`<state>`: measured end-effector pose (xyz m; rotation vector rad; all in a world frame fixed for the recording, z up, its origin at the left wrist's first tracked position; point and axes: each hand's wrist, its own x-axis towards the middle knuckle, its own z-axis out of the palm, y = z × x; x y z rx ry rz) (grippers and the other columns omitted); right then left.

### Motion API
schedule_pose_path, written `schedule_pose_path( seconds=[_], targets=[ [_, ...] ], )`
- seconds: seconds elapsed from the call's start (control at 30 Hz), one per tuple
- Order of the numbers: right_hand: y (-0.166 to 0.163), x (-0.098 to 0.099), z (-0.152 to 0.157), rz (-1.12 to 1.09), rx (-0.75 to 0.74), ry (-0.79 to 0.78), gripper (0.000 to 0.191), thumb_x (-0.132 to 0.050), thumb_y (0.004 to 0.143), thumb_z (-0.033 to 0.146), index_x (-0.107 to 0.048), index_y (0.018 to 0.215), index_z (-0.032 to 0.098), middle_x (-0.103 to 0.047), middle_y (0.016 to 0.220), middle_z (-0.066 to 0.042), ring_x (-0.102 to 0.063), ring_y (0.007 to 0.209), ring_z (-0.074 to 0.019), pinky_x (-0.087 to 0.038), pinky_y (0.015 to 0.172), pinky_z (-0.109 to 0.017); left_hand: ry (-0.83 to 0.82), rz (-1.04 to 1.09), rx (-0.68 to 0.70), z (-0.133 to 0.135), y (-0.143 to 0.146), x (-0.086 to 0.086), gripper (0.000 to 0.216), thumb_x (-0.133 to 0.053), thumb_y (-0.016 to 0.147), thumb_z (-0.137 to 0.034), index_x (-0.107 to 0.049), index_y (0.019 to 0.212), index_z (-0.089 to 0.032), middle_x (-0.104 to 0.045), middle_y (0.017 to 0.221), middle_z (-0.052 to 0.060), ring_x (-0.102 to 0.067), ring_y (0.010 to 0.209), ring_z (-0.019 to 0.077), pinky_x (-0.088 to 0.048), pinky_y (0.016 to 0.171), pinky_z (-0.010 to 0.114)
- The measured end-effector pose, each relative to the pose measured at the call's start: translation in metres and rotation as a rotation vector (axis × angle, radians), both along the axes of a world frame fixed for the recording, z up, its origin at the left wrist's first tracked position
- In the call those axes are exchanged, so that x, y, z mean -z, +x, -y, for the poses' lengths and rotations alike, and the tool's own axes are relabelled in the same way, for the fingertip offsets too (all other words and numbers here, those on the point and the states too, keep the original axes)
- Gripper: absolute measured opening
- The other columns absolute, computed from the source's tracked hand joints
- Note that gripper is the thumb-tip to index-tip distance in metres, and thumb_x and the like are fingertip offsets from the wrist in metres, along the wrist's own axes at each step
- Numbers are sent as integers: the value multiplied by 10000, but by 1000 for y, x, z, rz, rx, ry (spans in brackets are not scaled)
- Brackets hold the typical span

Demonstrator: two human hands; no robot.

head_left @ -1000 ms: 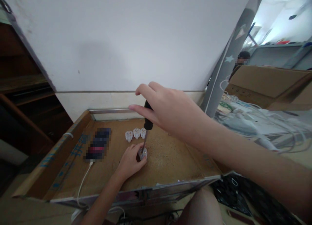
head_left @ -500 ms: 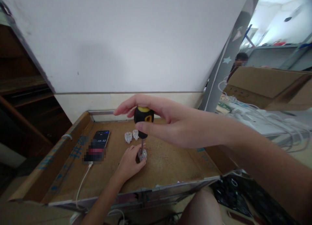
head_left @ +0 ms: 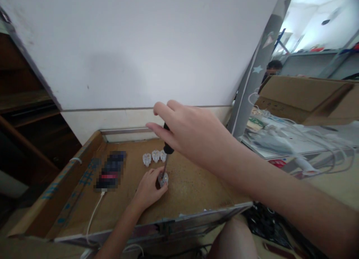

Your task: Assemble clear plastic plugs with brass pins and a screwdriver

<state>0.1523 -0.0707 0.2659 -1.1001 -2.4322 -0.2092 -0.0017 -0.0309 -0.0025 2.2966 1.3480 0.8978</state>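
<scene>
My left hand (head_left: 148,187) rests on the cardboard surface and pinches a small clear plastic plug piece (head_left: 165,179) with metal bits inside. Over it, my right hand (head_left: 186,126) is around the dark handle of a screwdriver (head_left: 168,148), thumb and some fingers stretched out to the left. The shaft slants down and its tip meets the piece in my left hand; the exact contact spot is too small to see. Most of the handle is hidden behind my right hand. Just beyond stand three similar clear pieces (head_left: 155,156) in a row, the rightmost partly behind the screwdriver.
A phone (head_left: 110,171) with a white cable (head_left: 94,214) lies on the left of the cardboard-lined tray (head_left: 196,191). A pale wall (head_left: 157,57) rises behind. To the right are white cords (head_left: 283,139), an open cardboard box (head_left: 297,96) and a person farther back.
My right hand has turned over the screwdriver, its back now facing up and covering the handle's top. The screwdriver leans more to the right. My left hand keeps its pinch.
</scene>
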Motion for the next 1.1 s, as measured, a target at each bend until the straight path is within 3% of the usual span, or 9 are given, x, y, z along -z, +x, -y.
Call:
schedule_pose_path(
  seconds=[0.13, 0.17, 0.3, 0.33, 0.5, 0.67, 0.8, 0.97, 1.1],
  targets=[
    [3, -1, -3, -19, -339, -236, 286, -423, 862, 118, -502, 1131, 176, -551, 1114, -50, -527, 881, -114, -409, 707, -215, -8, 1, -4, -1, -1, 1, 410, -551, 745, -238, -541, 1153, -195, -627, 980, 79, -585, 915, 240, -468, 832, 385],
    [3, -1, -3, -24, -348, -263, 278, -412, 877, 129, -496, 1137, 180, -563, 1088, -43, -530, 865, -111, -410, 707, -214, -9, 0, -4, -1, -1, 1, 409, -551, 742, -237, -544, 1149, -191, -628, 974, 80, -586, 909, 239, -468, 826, 384],
    [-1, 3, -6, -48, -21, -47, 260, -403, 927, 284, -517, 1097, 124, -577, 973, -91, -542, 822, -164, -410, 718, -286, -14, -9, 8, -1, 0, 0, 430, -540, 747, -241, -536, 1172, -178, -634, 1002, 90, -583, 924, 243, -463, 835, 389],
    [-2, 3, -6, -47, -9, -23, 263, -421, 918, 284, -519, 1098, 120, -572, 991, -98, -542, 839, -171, -410, 728, -293, -16, -10, 6, -1, 0, -1, 429, -540, 746, -241, -540, 1170, -176, -636, 1000, 90, -583, 922, 243, -463, 833, 389],
    [0, -5, -1, -14, -375, -342, 310, -431, 878, 128, -485, 1173, 204, -571, 1120, -25, -540, 884, -101, -425, 744, -215, -12, 6, -27, 0, 0, -1, 400, -552, 738, -237, -558, 1135, -186, -633, 969, 84, -583, 899, 240, -468, 811, 375],
    [6, -8, 0, 42, -85, -109, 211, -464, 902, 244, -531, 1061, 122, -582, 1010, -94, -550, 811, -152, -429, 739, -290, -24, 20, -12, -1, -1, 2, 445, -558, 733, -223, -534, 1177, -194, -625, 1004, 84, -580, 931, 240, -462, 840, 378],
    [10, -8, 2, 48, -222, -344, 242, -432, 894, 172, -483, 1131, 180, -585, 1026, -44, -552, 723, -96, -431, 668, -227, -2, 40, 8, -1, 0, 2, 429, -548, 735, -211, -531, 1163, -190, -623, 1033, 87, -575, 957, 240, -459, 850, 380],
    [6, -4, 3, 34, -43, -105, 233, -439, 919, 326, -503, 1049, 143, -600, 951, -78, -563, 791, -162, -412, 671, -275, 17, 40, 15, 0, 0, 1, 452, -546, 732, -211, -514, 1182, -180, -626, 1082, 93, -574, 995, 245, -451, 885, 392],
    [5, -7, 5, 28, -257, -357, 267, -440, 895, 189, -452, 1162, 184, -600, 1010, -35, -548, 723, -95, -408, 625, -214, 36, 38, -14, 0, 0, 3, 400, -550, 746, -226, -542, 1143, -186, -644, 1015, 82, -594, 936, 236, -473, 843, 373]
  ],
)
